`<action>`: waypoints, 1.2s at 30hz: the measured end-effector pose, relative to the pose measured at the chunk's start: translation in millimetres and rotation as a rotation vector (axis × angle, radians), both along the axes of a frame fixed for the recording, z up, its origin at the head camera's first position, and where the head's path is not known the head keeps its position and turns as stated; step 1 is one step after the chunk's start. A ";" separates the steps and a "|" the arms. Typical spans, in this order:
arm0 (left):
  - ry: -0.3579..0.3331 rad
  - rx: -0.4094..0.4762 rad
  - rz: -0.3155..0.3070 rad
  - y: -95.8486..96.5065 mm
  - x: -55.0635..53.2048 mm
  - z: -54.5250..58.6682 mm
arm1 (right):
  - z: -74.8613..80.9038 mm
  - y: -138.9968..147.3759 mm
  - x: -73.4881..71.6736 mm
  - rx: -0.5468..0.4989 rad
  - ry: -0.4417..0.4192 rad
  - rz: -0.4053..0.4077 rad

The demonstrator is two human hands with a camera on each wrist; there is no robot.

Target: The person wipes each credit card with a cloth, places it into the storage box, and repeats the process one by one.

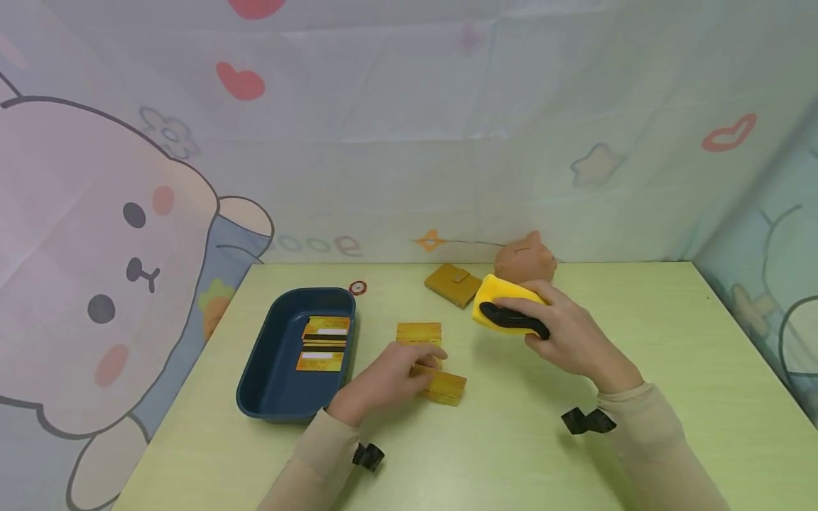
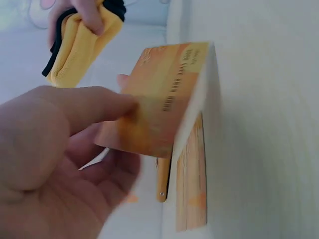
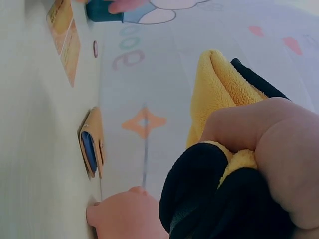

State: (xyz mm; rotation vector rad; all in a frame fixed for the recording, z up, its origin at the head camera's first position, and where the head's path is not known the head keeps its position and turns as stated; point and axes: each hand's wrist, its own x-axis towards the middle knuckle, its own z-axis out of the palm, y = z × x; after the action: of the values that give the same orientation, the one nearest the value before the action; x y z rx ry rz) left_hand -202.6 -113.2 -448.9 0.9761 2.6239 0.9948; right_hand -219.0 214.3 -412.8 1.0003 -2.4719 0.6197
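Note:
My left hand (image 1: 396,380) pinches a yellow-orange bank card (image 2: 159,94) between thumb and fingers, tilted and raised off the table in the left wrist view. Just beyond that hand, more yellow cards (image 1: 418,332) lie flat on the table, partly covered by the fingers. In my right hand (image 1: 571,333) is a folded yellow cloth with black edging (image 1: 501,298), gripped above the table. To the left stands a dark blue tray (image 1: 265,376), holding several similar cards (image 1: 322,360) with their striped sides up.
At the back of the table (image 1: 511,454) lies a tan wallet (image 1: 452,284), beside an orange-brown pig figure (image 1: 527,261). A small red-rimmed round disc (image 1: 358,287) lies near the tray's far right corner. A printed cloth backdrop (image 1: 409,156) hangs behind the table.

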 end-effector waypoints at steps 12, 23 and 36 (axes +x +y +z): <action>-0.152 0.471 0.199 11.7 -14.5 0.8 | -1.0 -7.6 2.4 -0.013 -0.002 0.040; -0.300 0.639 0.303 25.4 -17.0 -2.4 | -0.8 -12.5 3.6 -0.026 0.015 0.069; -0.420 0.684 0.341 27.3 -17.5 -7.3 | -4.4 -23.3 6.0 -0.011 0.009 0.093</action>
State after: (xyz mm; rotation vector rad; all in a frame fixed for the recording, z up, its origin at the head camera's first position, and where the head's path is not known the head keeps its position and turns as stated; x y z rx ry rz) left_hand -220.1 -85.9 -456.2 0.3320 2.1490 2.0030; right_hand -213.0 191.0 -417.2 1.1162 -2.4228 0.6553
